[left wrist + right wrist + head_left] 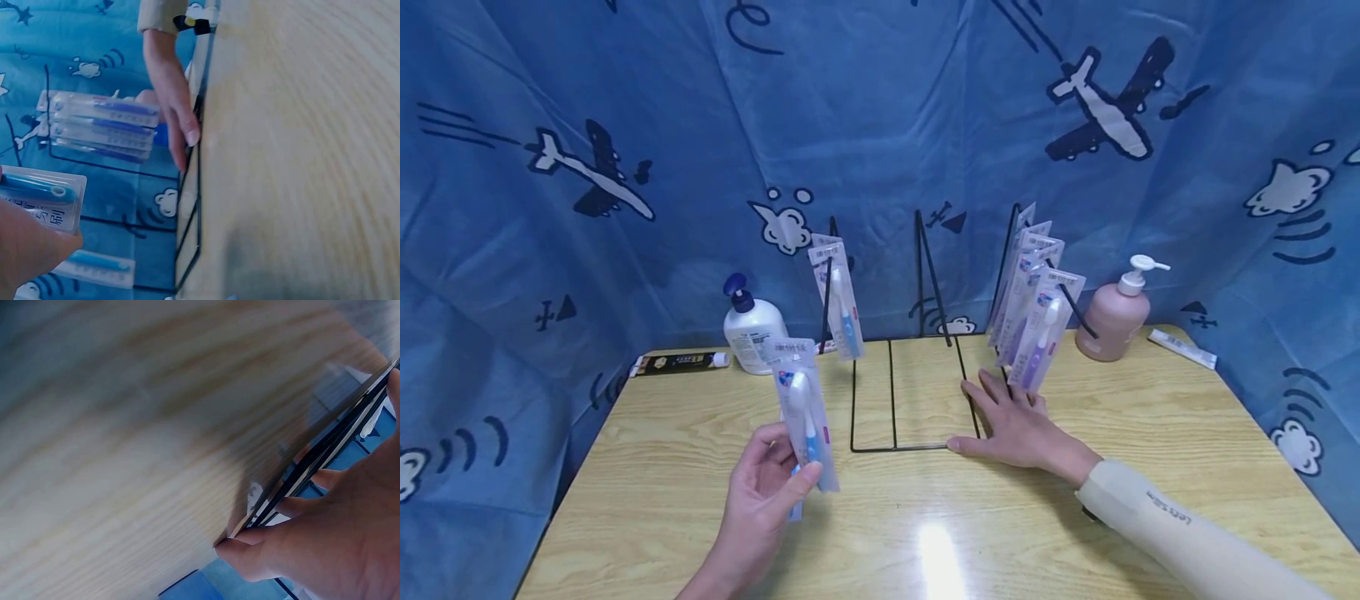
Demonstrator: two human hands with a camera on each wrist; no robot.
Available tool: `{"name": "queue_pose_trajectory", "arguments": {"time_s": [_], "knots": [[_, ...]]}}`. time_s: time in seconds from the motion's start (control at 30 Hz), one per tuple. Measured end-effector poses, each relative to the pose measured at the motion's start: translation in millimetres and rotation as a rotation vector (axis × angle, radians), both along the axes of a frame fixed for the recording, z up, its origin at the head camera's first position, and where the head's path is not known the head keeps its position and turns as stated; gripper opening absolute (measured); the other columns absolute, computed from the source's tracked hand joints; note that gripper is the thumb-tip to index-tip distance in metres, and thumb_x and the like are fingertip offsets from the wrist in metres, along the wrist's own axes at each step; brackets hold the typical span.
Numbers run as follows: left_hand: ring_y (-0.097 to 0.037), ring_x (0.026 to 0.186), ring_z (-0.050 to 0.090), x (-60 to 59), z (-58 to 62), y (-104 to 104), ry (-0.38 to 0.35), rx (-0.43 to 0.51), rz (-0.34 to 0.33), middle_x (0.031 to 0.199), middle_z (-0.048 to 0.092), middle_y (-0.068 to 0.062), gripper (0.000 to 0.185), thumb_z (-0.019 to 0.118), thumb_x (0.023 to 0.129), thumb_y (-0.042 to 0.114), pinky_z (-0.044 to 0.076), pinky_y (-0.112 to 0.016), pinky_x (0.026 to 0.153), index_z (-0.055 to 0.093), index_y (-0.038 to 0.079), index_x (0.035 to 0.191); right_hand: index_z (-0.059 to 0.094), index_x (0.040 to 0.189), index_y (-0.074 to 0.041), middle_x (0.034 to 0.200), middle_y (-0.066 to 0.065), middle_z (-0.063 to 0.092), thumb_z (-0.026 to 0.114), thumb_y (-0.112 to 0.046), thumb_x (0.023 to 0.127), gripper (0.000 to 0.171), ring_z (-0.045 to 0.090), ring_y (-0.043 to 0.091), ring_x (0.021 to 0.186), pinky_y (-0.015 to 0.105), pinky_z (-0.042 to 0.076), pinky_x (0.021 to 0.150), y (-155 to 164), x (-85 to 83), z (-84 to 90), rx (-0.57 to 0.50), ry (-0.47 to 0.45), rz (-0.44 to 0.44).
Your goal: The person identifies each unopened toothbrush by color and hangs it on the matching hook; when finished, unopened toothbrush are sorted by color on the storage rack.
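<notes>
My left hand (767,492) pinches a packaged blue toothbrush (806,417) between thumb and fingers, upright in front of the rack's left side. Part of another blue item shows behind it, mostly hidden. A black wire display rack (893,400) stands on the table, with my right hand (1018,425) laid on the right of its base, fingers spread. In the right wrist view, the fingers (300,506) touch the dark wires. Packaged blue toothbrushes (842,308) hang from the rack's left hook. Several packaged purple toothbrushes (1041,333) hang on the right one; the middle hook (934,275) is bare.
A white pump bottle (756,333) and a black toothpaste tube (681,362) are at the back left of the wooden table (662,500). At the back right are a pink pump bottle (1112,321) and a white box (1182,347). Blue printed cloth (880,100) encloses the table.
</notes>
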State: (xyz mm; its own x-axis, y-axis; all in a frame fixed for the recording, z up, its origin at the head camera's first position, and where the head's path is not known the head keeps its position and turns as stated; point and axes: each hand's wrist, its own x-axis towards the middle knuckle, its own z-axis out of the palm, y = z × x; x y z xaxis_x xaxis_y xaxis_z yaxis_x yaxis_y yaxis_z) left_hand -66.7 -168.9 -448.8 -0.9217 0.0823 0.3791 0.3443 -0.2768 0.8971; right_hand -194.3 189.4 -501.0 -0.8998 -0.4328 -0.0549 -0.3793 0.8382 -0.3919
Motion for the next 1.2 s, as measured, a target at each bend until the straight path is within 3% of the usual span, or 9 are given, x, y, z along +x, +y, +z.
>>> {"name": "queue_pose_trajectory", "arguments": {"time_s": [0.3,0.57,0.73,0.9,1.2], "knots": [[-0.033,0.134,0.064,-11.0,-17.6,6.7,-0.108,-0.03,0.003,0.146,0.064,-0.023,0.039,0.062,0.102,-0.014,0.055,-0.04,0.107,0.053,-0.002,0.138,0.037,0.171,-0.012,0.176,0.025,0.026,0.063,-0.078,0.096,0.104,0.02,0.067,0.153,0.085,0.024,0.111,-1.7,-0.7,-0.8,0.01,0.01,0.001],[-0.03,0.131,0.067,-30.3,-27.3,9.9,-0.105,-0.055,0.042,0.142,0.066,-0.024,0.039,0.065,0.1,-0.014,0.057,-0.038,0.104,0.05,-0.009,0.136,0.034,0.172,-0.012,0.177,0.024,0.023,0.061,-0.079,0.097,0.104,0.025,0.07,0.15,0.085,0.023,0.11,-0.8,-0.8,-1.3,0.001,-0.014,0.002],[-0.028,0.129,0.068,-50.9,-28.4,11.0,-0.122,-0.085,0.053,0.144,0.063,-0.029,0.041,0.067,0.101,-0.011,0.058,-0.038,0.103,0.05,-0.008,0.139,0.035,0.172,-0.012,0.177,0.024,0.024,0.061,-0.079,0.097,0.104,0.023,0.069,0.151,0.085,0.023,0.111,-0.3,-0.1,-1.7,0.003,-0.007,-0.001],[-0.025,0.125,0.07,-75.8,-27.2,9.3,-0.155,-0.112,0.093,0.142,0.066,-0.025,0.041,0.069,0.104,-0.006,0.059,-0.034,0.099,0.054,-0.001,0.141,0.036,0.172,-0.012,0.176,0.025,0.025,0.062,-0.079,0.097,0.104,0.02,0.067,0.153,0.085,0.022,0.112,-0.5,0.6,-1.8,0.005,-0.002,0.004],[-0.02,0.111,0.072,-122.0,-19.0,14.0,-0.133,-0.112,0.182,0.131,0.074,-0.02,0.038,0.073,0.104,-0.002,0.059,-0.027,0.088,0.06,0.006,0.139,0.036,0.172,-0.012,0.176,0.025,0.026,0.062,-0.079,0.097,0.103,0.023,0.069,0.151,0.085,0.023,0.111,-0.4,0.1,-1.4,0.005,0.005,0.0]]}}
